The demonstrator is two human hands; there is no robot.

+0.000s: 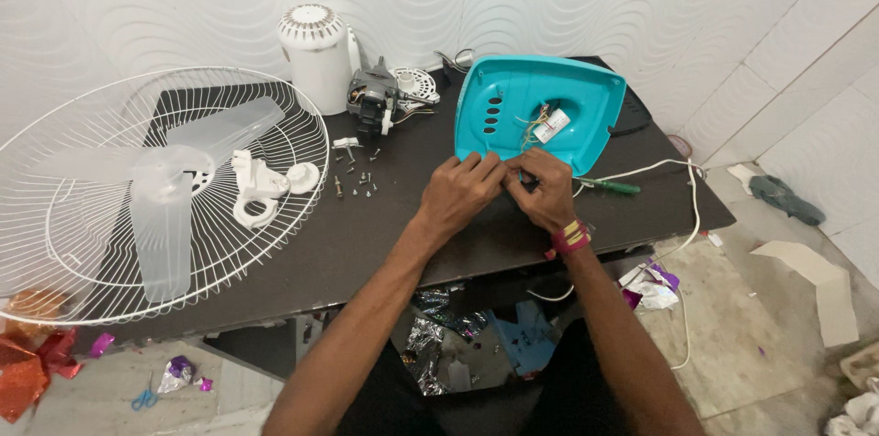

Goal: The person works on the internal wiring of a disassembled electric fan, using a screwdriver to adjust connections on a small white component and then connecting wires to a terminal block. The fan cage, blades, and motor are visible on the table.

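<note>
Both my hands meet at the lower rim of the teal fan base shell (pixel 540 102), which lies open side up near the table's back right corner, wires and a small white component (pixel 550 125) showing inside. L hand (pixel 461 190) and R hand (pixel 547 190) have fingertips pressed together on something small at that rim; what exactly, I can't tell. Strip-down looks well along, in my judgement: wire guard (pixel 82 244) w/ clear blade (pixel 165 207) lies off to the left, overhanging the dark table (pixel 366 234); motor (pixel 373 102), white motor cover (pixel 316 56), white neck bracket (pixel 259 187) and loose screws (pixel 362 181) sit apart mid-table. Base wiring appears unfinished. Green-handled screwdriver (pixel 612 186) lies just right of my R hand. Room: bare tabletop in front of my wrists; front edge close under my forearms; right edge near, white cord (pixel 691 207) trailing over it.
</note>
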